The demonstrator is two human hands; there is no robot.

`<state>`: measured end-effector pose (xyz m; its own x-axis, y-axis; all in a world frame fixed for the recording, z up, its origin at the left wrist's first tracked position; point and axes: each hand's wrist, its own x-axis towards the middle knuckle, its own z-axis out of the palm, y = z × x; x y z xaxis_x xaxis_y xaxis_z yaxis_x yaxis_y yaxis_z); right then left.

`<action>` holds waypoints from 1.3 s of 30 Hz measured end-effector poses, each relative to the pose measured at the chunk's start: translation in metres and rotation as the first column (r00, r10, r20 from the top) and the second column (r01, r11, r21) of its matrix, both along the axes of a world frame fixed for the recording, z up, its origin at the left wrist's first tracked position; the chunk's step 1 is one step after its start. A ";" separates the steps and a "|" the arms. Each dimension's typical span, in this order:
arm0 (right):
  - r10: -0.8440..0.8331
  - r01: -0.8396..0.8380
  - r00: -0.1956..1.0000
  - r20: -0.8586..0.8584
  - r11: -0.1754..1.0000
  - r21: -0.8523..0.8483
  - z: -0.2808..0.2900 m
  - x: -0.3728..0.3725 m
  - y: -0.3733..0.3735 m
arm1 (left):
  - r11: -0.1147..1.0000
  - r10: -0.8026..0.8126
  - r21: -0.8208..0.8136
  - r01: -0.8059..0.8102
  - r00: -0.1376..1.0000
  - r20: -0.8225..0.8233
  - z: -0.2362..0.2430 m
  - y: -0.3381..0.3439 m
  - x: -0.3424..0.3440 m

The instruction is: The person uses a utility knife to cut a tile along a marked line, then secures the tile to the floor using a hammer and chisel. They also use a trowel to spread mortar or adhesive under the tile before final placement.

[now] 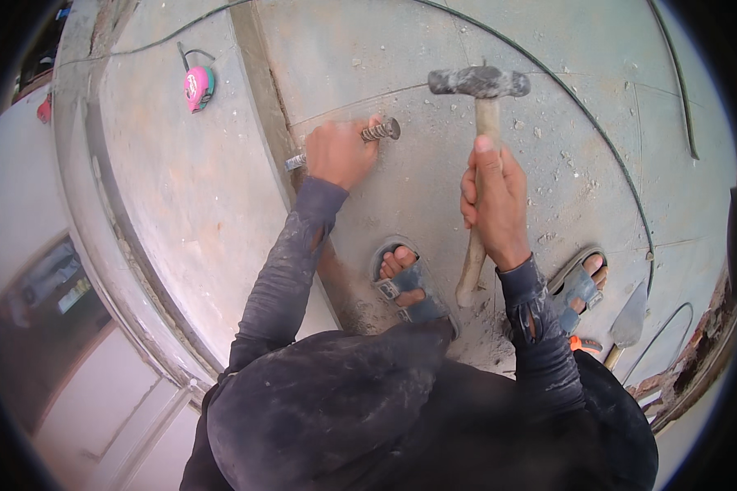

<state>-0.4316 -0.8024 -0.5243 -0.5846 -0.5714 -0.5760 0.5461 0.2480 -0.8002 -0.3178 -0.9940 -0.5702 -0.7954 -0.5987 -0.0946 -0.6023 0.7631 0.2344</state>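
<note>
My left hand (340, 154) is wrapped round a chisel (381, 131) with a ribbed metal shank and a flat round head. The head sticks out to the right of my fist. On the left, the bright tip meets the edge of a raised strip (258, 82). In my right hand (498, 200) is a hammer (479, 82), gripped by its pale wooden handle. Its dusty grey head is raised to the right of the chisel, apart from it. Dust covers both dark sleeves.
A pink and teal tape measure (198, 87) lies on the pale slab at left. A black cable (581, 98) curves across the tiled floor, among scattered rubble. By my right sandal (577, 286) rests a trowel (630, 315). My left sandal (413, 286) stands near the raised edge.
</note>
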 end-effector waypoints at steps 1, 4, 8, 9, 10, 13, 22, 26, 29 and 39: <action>-0.068 0.065 0.996 -0.053 0.997 -0.042 0.004 -0.012 -0.001 | 1.000 0.008 0.004 -0.008 1.000 0.002 0.000 -0.001 0.003; -0.370 0.344 0.921 -0.118 0.918 -0.197 0.021 -0.032 -0.005 | 0.999 0.029 -0.020 -0.030 0.999 -0.023 0.007 -0.002 0.003; 0.020 -0.019 0.995 -0.101 1.000 0.018 -0.022 0.028 -0.006 | 1.000 0.004 0.002 -0.004 0.999 -0.049 0.002 0.000 -0.003; 0.132 -0.128 0.989 -0.061 0.989 0.067 -0.022 0.030 -0.008 | 1.000 -0.002 -0.008 0.002 1.000 -0.020 0.000 0.001 0.000; 0.114 -0.115 0.993 0.016 0.991 0.071 -0.019 0.020 -0.002 | 1.000 -0.008 -0.018 0.009 1.000 0.008 -0.003 0.001 0.001; -0.069 0.069 0.997 0.040 0.998 -0.006 0.008 -0.017 0.001 | 1.000 -0.017 -0.013 0.016 0.999 -0.045 -0.001 -0.003 0.003; 0.141 -0.133 0.986 -0.093 0.987 0.085 -0.024 0.022 -0.003 | 1.000 0.000 0.013 0.001 0.999 -0.035 -0.006 -0.002 0.002; -0.035 0.036 0.999 0.029 0.999 -0.025 0.015 -0.024 -0.003 | 1.000 0.022 0.013 -0.022 0.999 -0.043 0.002 -0.004 0.005; -0.341 0.312 0.931 -0.131 0.929 -0.201 0.029 -0.061 -0.001 | 0.999 0.036 0.019 -0.035 0.997 -0.069 0.007 -0.007 0.003; -0.094 0.094 0.996 0.010 0.995 -0.017 0.017 -0.027 -0.005 | 0.999 0.015 0.043 -0.013 0.999 -0.040 0.004 -0.004 0.005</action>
<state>-0.4585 -0.8072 -0.5076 -0.6308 -0.5240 -0.5723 0.5736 0.1817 -0.7987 -0.3124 -0.9979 -0.5666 -0.7906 -0.6060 -0.0880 -0.6022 0.7434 0.2911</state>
